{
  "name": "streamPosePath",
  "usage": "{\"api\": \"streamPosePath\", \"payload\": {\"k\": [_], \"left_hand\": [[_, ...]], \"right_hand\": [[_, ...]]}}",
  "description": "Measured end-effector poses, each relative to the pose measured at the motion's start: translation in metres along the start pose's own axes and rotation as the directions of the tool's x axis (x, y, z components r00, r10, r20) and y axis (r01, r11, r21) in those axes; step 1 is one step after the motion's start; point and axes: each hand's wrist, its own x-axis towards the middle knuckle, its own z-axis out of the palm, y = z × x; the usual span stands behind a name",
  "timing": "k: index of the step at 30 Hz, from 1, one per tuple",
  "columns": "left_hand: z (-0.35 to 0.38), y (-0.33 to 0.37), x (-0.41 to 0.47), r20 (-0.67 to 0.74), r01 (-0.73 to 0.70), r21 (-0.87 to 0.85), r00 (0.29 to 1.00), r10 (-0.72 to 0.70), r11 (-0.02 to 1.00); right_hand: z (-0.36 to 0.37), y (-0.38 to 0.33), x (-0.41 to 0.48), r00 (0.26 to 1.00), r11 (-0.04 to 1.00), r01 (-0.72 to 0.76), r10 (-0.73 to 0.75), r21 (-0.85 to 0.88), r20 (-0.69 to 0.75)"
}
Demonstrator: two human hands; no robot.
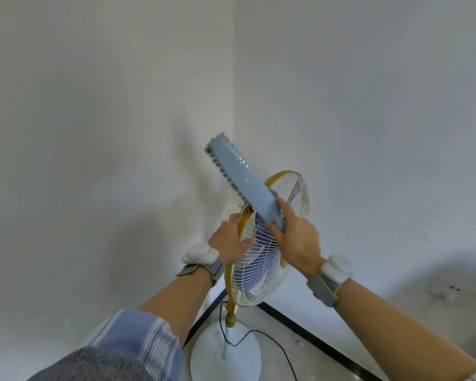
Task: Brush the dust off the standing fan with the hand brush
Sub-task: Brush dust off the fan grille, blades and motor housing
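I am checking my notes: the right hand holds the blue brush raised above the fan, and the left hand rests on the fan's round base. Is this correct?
Not quite. In the head view, the left hand grips the fan's guard rim, not the round base. The right hand does hold the blue brush raised.

left hand (229, 241) — fingers curled shut, thumb forward, arm raised, grey band with white puck on wrist | right hand (297, 244) — fist-tight grip, knuckles toward camera, forearm angled up from lower right, same band and puck
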Motion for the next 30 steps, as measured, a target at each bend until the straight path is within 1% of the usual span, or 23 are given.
{"api": "streamPosePath", "payload": {"k": [3, 5, 8, 10, 12, 15, 17, 19, 21, 23, 25, 27, 30], "left_hand": [[-0.003, -0.003, -0.001, -0.032, -0.013, -0.020, 0.999, 0.012, 1.000], [-0.006, -0.005, -0.001, -0.047, -0.022, -0.028, 0.999, 0.021, 0.999], [-0.010, -0.008, -0.002, -0.045, -0.009, -0.048, 0.999, 0.007, 0.999], [-0.011, -0.010, -0.002, -0.015, -0.011, -0.062, 1.000, 0.010, 0.998], [-0.011, -0.014, -0.003, 0.011, -0.021, -0.055, 1.000, 0.022, 0.998], [-0.012, -0.013, 0.000, 0.040, -0.042, -0.016, 0.998, 0.043, 0.999], [-0.013, -0.009, 0.002, 0.055, -0.050, -0.006, 0.997, 0.051, 0.999], [-0.015, -0.004, 0.008, 0.061, -0.022, 0.001, 0.998, 0.022, 1.000], [-0.017, 0.002, 0.013, 0.062, 0.023, 0.026, 0.998, -0.025, 0.999], [-0.019, 0.013, 0.018, 0.051, 0.039, 0.026, 0.998, -0.040, 0.999], [-0.020, 0.026, 0.024, -0.003, 0.029, -0.024, 1.000, -0.029, 0.999], [-0.020, 0.042, 0.031, -0.074, 0.012, -0.059, 0.997, -0.017, 0.998], [-0.014, 0.066, 0.042, -0.153, 0.018, -0.017, 0.988, -0.020, 1.000]], "right_hand": [[0.016, -0.011, -0.015, 0.997, 0.995, 0.060, -0.064, 0.085, 0.052], [0.017, -0.023, -0.012, 0.997, 0.988, 0.071, -0.074, 0.137, 0.020], [0.011, -0.039, 0.001, 0.999, 0.947, -0.026, 0.017, 0.319, 0.029], [0.009, -0.038, 0.008, 0.994, 0.877, -0.106, 0.086, 0.469, 0.065], [0.012, -0.025, 0.015, 0.984, 0.814, -0.178, 0.150, 0.553, 0.097], [0.008, 0.001, 0.025, 0.959, 0.833, -0.276, 0.272, 0.480, 0.080], [-0.002, 0.016, 0.034, 0.945, 0.853, -0.291, 0.327, 0.433, -0.008], [-0.015, 0.028, 0.045, 0.928, 0.850, -0.287, 0.360, 0.442, -0.090], [-0.029, 0.037, 0.057, 0.910, 0.819, -0.301, 0.400, 0.489, -0.108], [-0.040, 0.046, 0.067, 0.906, 0.769, -0.308, 0.416, 0.560, -0.072], [-0.048, 0.054, 0.077, 0.914, 0.725, -0.305, 0.404, 0.617, -0.022], [-0.053, 0.058, 0.084, 0.927, 0.677, -0.295, 0.374, 0.674, 0.030], [-0.060, 0.056, 0.090, 0.949, 0.563, -0.270, 0.294, 0.781, 0.116]]}}
